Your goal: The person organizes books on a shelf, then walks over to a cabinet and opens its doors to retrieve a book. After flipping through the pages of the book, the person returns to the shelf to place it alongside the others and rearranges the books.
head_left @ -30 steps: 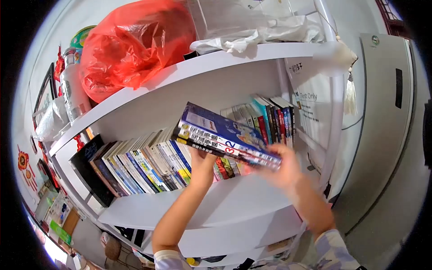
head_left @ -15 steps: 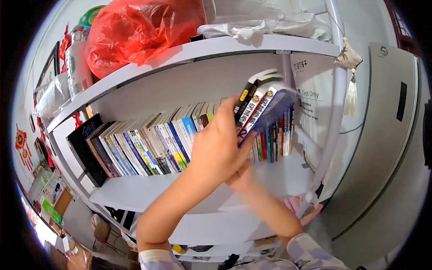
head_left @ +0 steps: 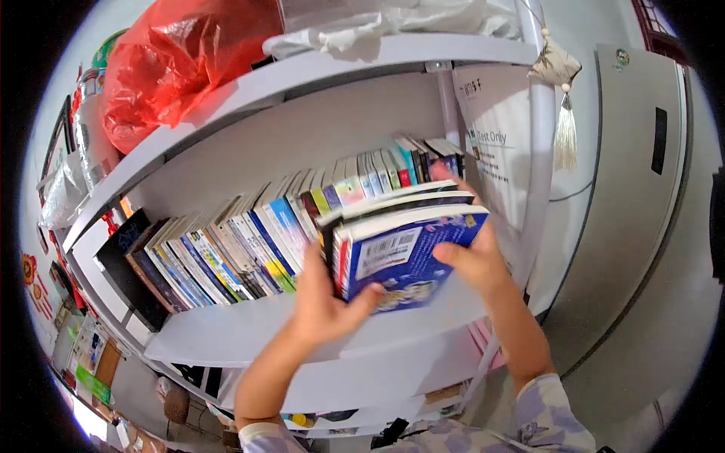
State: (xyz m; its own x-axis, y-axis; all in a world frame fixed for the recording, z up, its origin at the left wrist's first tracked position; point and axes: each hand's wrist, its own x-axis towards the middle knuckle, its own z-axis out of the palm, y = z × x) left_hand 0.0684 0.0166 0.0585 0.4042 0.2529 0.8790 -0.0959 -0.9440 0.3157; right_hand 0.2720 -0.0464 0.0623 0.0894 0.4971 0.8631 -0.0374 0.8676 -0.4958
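A small stack of books (head_left: 411, 253) is held between my two hands in front of the shelf. The nearest one has a blue back cover with a barcode label; darker covers show behind it. My left hand (head_left: 325, 298) grips the spine side, its thumb on the blue cover. On the opposite edge my right hand (head_left: 476, 253) closes around the stack, thumb on the cover and fingers behind. Beyond the stack, a row of upright books (head_left: 249, 241) runs along the shelf, partly hidden by my hands.
A black book (head_left: 132, 268) leans at the row's left end. The white shelf board (head_left: 226, 328) lies below. On the upper shelf sit a red plastic bag (head_left: 185, 68) and white plastic wrapping (head_left: 408, 23). A tasselled pouch (head_left: 557, 64) hangs from the right post, near a grey refrigerator (head_left: 627, 189).
The stack has turned from showing its spines to showing its blue back cover and has come lower. My right hand has moved up to its right edge. The view has shifted slightly.
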